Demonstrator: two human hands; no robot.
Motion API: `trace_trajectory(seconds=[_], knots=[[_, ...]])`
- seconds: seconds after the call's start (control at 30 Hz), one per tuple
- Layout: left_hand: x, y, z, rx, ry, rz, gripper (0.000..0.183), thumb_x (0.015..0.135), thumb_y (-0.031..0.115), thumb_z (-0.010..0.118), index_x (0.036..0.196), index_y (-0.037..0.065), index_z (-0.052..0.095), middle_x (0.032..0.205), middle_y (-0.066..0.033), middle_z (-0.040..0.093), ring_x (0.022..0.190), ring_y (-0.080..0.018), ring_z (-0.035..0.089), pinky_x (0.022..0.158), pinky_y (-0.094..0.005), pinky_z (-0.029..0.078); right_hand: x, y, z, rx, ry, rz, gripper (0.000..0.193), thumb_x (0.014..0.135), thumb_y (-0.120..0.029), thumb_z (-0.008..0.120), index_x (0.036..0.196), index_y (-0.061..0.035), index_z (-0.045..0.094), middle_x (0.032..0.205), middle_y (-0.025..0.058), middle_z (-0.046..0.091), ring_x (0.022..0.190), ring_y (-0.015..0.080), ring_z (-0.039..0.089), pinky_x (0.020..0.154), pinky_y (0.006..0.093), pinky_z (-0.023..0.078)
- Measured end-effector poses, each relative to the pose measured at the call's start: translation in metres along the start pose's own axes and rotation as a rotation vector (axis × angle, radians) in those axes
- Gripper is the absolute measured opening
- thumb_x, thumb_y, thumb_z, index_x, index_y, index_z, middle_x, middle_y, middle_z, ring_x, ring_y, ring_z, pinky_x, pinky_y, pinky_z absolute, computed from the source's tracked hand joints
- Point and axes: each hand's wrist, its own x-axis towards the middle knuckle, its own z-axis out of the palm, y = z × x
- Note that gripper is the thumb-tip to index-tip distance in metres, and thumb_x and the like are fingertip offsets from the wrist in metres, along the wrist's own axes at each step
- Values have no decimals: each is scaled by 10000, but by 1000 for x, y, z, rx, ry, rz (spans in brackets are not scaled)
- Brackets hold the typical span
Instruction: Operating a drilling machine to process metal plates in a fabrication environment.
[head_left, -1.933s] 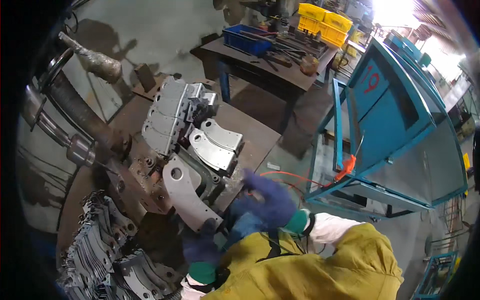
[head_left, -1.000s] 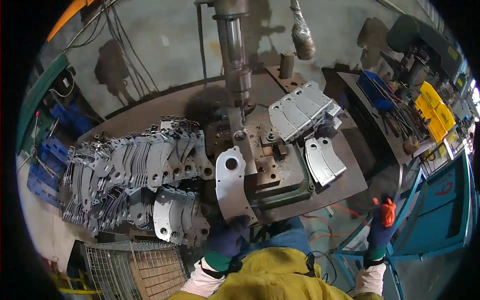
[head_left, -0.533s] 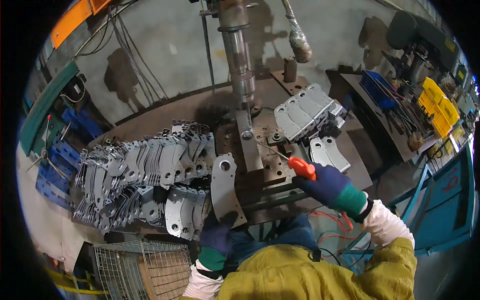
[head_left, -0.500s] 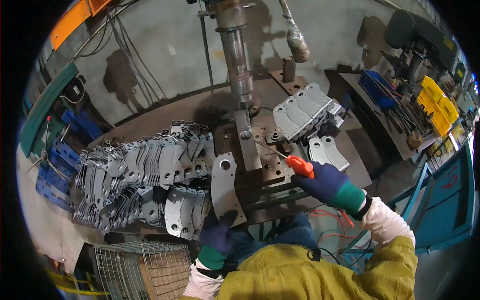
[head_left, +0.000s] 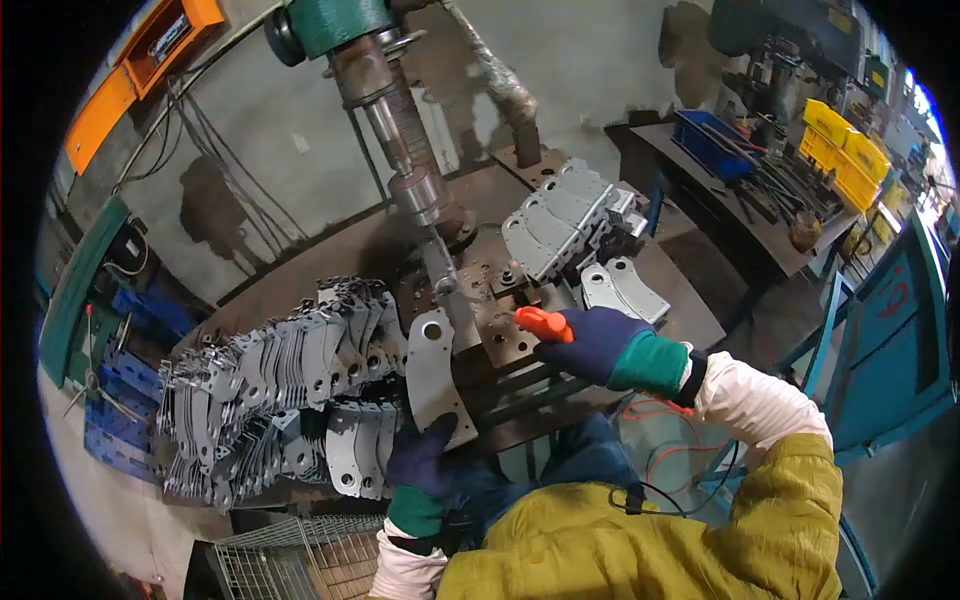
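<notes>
My left hand (head_left: 421, 458), in a dark blue glove, grips the lower end of a curved grey metal plate (head_left: 432, 372) with a large hole at its upper end. The plate tilts beside the work table's front edge. My right hand (head_left: 597, 345), gloved likewise, is closed around the orange handle of a hand tool (head_left: 545, 323); its tip is hard to make out. The tool points toward a flat metal strip (head_left: 463, 318) under the spindle (head_left: 416, 192) of a green machine. A drilled base plate (head_left: 508, 345) with a bolt lies just beyond my right hand.
Stacks of similar plates (head_left: 290, 350) crowd the table's left side. More plates (head_left: 560, 220) stand at the back right, with a smaller group (head_left: 625, 290) nearer. A wire basket (head_left: 300, 555) sits below left. At far right are a blue bin (head_left: 712, 145), yellow crates (head_left: 845, 155) and a teal frame (head_left: 890, 310).
The whole view has shifted and tilted, so the machine and table appear further left. My right hand with the tool has come slightly closer to the spindle. The left hand keeps its plate.
</notes>
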Motion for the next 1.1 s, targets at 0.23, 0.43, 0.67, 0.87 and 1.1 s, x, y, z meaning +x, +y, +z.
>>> trace_trajectory(seconds=[0.23, 0.43, 0.67, 0.87, 1.1], knots=[[7, 21, 7, -80, 45, -30, 372, 889, 147, 731, 1251, 81, 680, 1222, -150, 679, 1095, -310, 678, 915, -441, 588, -6, -5, -4, -62, -21, -29, 458, 947, -526, 620, 1174, -129, 641, 1006, 174, 714, 943, 389, 681, 824, 478, 520], [11, 28, 6, -326, 57, -156, 411, 829, 120, 779, 1234, 138, 711, 1249, -209, 669, 1130, -369, 671, 964, -442, 552, 2, -5, 0, -117, -6, -18, 460, 949, -527, 608, 1166, -123, 645, 1015, 185, 713, 950, 397, 681, 823, 485, 520], [16, 14, -9, 262, 14, 111, 433, 826, 96, 757, 1252, 155, 704, 1240, -215, 675, 1109, -384, 674, 938, -452, 554, -8, 1, 1, 61, 11, 24, 483, 937, -518, 627, 1203, -117, 663, 994, 180, 722, 920, 359, 695, 812, 441, 529], [32, -4, -5, -513, 263, -437, 420, 839, 121, 759, 1255, 110, 703, 1226, -179, 693, 1094, -336, 683, 904, -424, 573, -72, 55, 11, 122, 354, 318, 548, 943, -527, 619, 1350, -160, 596, 1084, 200, 716, 980, 427, 681, 845, 494, 535], [43, -24, -21, -575, 136, -244, 388, 907, 155, 744, 1247, -14, 664, 1172, -105, 699, 1042, -231, 682, 892, -380, 578, -230, 232, 47, 164, 1540, 630, 541, 913, -404, 741, 1322, -68, 632, 1135, 164, 720, 1028, 306, 706, 894, 393, 536]])
